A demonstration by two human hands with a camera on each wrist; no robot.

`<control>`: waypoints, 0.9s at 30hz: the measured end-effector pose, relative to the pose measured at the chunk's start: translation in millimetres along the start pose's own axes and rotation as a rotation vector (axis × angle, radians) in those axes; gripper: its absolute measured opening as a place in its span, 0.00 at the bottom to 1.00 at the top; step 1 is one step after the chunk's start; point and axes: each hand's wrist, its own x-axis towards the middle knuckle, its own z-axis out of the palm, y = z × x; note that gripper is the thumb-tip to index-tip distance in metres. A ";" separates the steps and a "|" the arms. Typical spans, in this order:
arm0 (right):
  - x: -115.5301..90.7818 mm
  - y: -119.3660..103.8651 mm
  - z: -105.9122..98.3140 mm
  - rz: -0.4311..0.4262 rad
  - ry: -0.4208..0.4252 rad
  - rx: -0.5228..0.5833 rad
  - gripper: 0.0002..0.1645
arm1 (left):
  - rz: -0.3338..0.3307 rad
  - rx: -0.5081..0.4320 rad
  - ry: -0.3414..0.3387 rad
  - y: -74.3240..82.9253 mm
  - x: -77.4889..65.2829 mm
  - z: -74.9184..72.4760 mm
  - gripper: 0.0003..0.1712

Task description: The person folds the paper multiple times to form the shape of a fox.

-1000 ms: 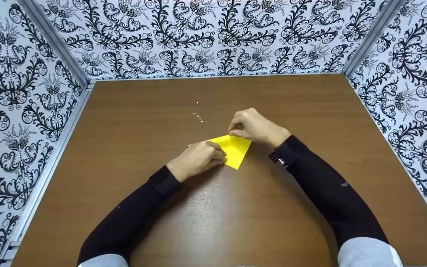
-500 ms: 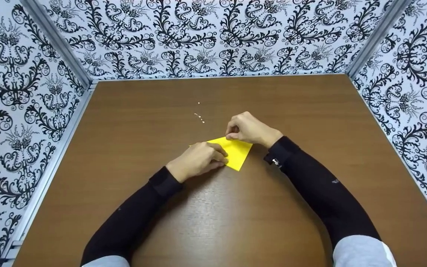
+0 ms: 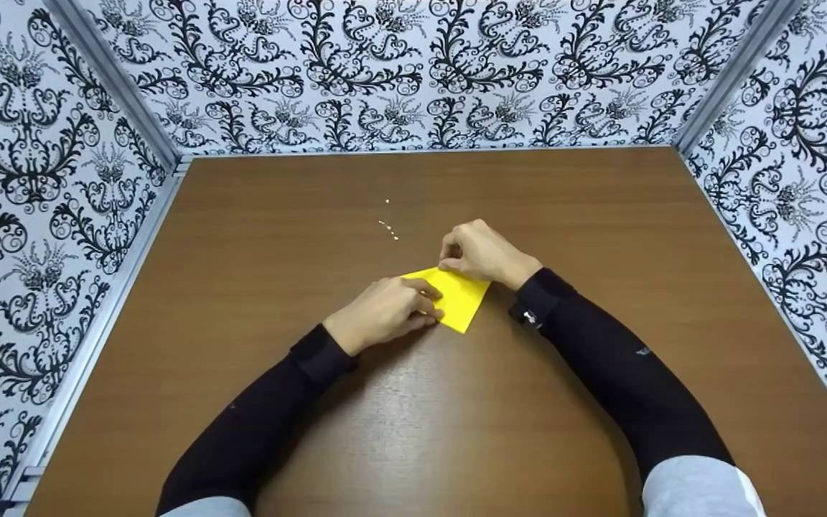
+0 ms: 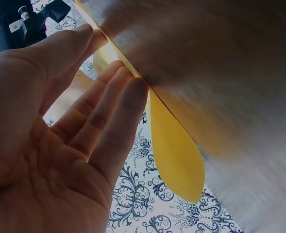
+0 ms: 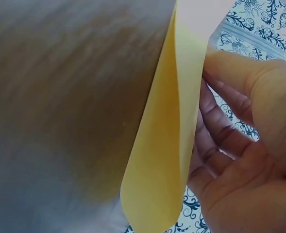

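A sheet of yellow paper (image 3: 464,296) lies on the table, bent over on itself. Both wrist views show its end as a rounded loop, so the fold is not flat along that side. My left hand (image 3: 385,309) rests on the paper's left part, fingertips pressing it down near the table and covering that corner. In the left wrist view the fingers (image 4: 121,119) are fairly straight against the paper. My right hand (image 3: 485,251) pinches the paper's far edge between thumb and curled fingers. In the right wrist view the paper (image 5: 150,165) stands between the table and that hand.
The brown wooden table (image 3: 399,409) spreads around the hands. Several small white specks (image 3: 389,228) lie beyond the paper. Patterned black-and-white walls (image 3: 385,79) with metal frame posts (image 3: 115,82) enclose the back and sides.
My right hand has slid slightly left and toward me along the paper's far edge. The left hand stays in nearly the same place on the paper.
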 end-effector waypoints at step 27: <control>-26.5 32.9 -19.7 0.202 0.044 -0.083 0.08 | -0.039 -0.001 -0.002 7.5 -1.2 -2.9 0.10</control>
